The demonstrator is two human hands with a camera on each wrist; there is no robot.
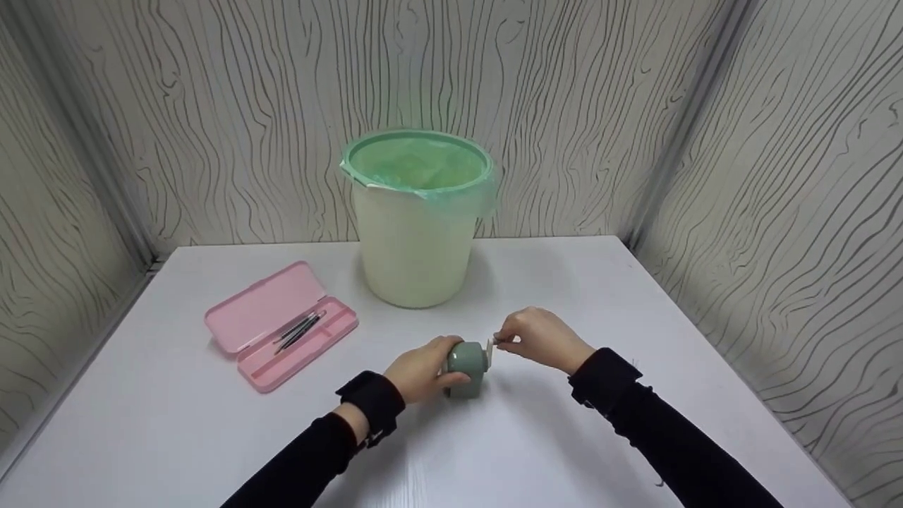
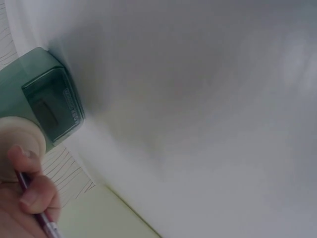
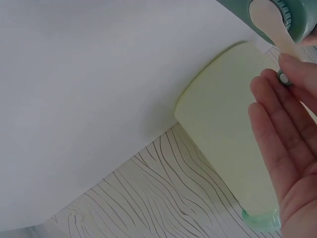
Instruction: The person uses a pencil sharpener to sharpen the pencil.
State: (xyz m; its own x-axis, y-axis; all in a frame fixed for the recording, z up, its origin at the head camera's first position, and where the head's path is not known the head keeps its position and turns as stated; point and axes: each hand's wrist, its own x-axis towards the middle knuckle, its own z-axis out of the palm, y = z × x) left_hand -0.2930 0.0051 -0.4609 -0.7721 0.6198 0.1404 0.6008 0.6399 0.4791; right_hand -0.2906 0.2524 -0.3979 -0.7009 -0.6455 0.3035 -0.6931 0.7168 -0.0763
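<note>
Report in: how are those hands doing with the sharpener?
Left hand gripping sharpener and pencil. Right hand pinching crank knob. Bin farther back, not in the way.

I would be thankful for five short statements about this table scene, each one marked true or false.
1. The right hand pinches the knob of the crank. True.
2. The pink case is closed. False: it lies open, with slim writing tools inside.
3. The sharpener is green. True.
4. The left hand holds nothing. False: it holds a dark red pencil at the sharpener.
5. In the head view, the bin stands right of the case. True.
</note>
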